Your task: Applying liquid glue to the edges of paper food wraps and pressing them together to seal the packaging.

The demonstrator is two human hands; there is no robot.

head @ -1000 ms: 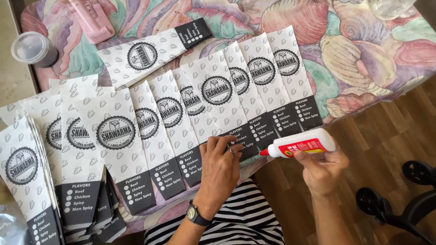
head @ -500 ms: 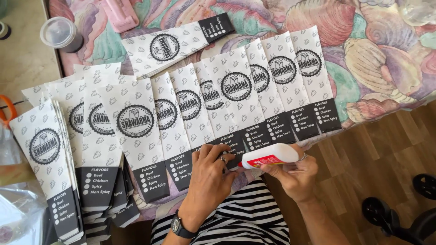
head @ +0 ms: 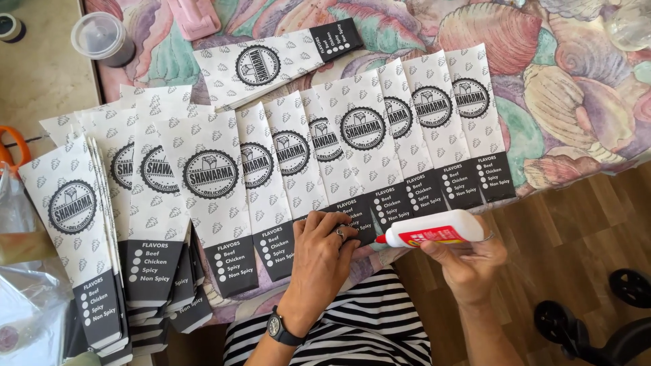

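Nearest the camera, at six o'clock, a black-and-white striped garment (head: 352, 332) filled the bottom edge. Just above it the left hand (head: 324, 254), with a dark wristwatch (head: 279, 328) on the wrist and a ring on one finger, lay flat with fingers together, pressing on the black lower end of a paper bag (head: 352, 210); it gripped nothing. Just beside it, toward three o'clock, the right hand (head: 468, 261) was clamped around a white glue bottle (head: 434, 235) with a red label, held lying sideways, its red tip pointing toward nine o'clock and almost meeting the left fingertips at the bag's bottom edge.

Beyond the hands, a fanned row of white printed paper bags (head: 285, 163) with round black emblems and black bottom panels ran overlapping from nine o'clock to two o'clock across the desk (head: 583, 95), which wore a cloth patterned with seashells. A thicker stack of the same bags (head: 81, 224) sat at eight o'clock.

Farther off, at twelve o'clock, a single bag (head: 271, 64) lay crosswise above the row. At eleven o'clock stood a small clear lidded cup (head: 102, 37), and a pink object (head: 193, 15) near it. Orange scissor handles (head: 13, 146) showed at nine o'clock. Wooden floor (head: 583, 224) lay at four o'clock.
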